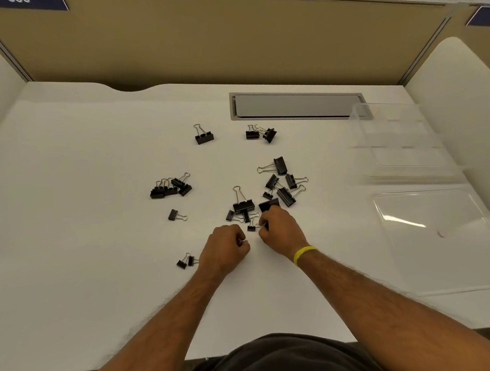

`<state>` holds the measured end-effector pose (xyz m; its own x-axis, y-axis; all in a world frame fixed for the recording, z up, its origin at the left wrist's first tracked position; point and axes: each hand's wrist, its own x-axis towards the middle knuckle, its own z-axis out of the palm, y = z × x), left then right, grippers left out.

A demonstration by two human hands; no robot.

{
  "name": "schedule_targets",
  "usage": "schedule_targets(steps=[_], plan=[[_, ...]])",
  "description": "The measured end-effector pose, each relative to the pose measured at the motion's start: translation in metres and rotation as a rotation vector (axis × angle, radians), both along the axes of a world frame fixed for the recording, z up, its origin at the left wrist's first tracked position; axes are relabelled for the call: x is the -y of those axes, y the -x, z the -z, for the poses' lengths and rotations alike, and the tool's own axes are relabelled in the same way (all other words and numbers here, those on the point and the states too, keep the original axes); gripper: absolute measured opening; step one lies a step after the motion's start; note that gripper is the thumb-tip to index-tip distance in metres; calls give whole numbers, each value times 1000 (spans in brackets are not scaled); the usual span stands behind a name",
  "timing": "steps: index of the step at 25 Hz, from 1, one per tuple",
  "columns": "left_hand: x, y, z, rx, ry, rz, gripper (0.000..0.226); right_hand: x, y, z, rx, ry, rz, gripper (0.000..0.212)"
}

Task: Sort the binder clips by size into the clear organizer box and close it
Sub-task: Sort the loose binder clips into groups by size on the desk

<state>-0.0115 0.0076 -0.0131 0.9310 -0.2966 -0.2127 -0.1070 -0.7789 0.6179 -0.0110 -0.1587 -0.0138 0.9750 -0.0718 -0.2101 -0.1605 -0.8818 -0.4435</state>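
From the head view, you are barely started: the binder clips (240,202) lie scattered in loose groups across the white bench (79,166), and the clear organizer box (402,144) at the far right edge looks to have nothing in it, with its lid (430,231) swung open flat toward you, so every clip has yet to be sorted by size and the box has yet to be closed. Your left hand (226,251) is curled nearly to a fist, and a glint of wire at the fingertips suggests it pinches a small clip, though most of it is hidden. Your right hand (279,227), the one with the yellow wristband (304,255), is also curled, its fingertips closed on the wire handle of a small clip (251,227) at the near edge of the central pile. Two more small clips (185,261) sit just beside your left wrist
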Motion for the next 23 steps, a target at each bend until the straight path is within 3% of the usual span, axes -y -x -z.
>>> schedule_targets(steps=[4,6,8,15,20,23], plan=[[-17,-4,-3,-57,203,-212,11,-6,3,0,19,-23,82,23],[-22,-5,-5,-63,263,-257,17,-13,2,-1,-9,5,86,39],[-28,-7,-7,-66,287,-273,19,-17,0,-1,-30,37,80,41],[-56,-10,-7,-65,295,-322,21,-16,4,-2,-28,-35,16,11],[-91,-8,-10,-40,227,-290,24,-34,15,-3,-32,-138,-136,11],[-116,-6,-11,-48,129,-268,22,-53,20,-3,-44,-225,-194,23]])
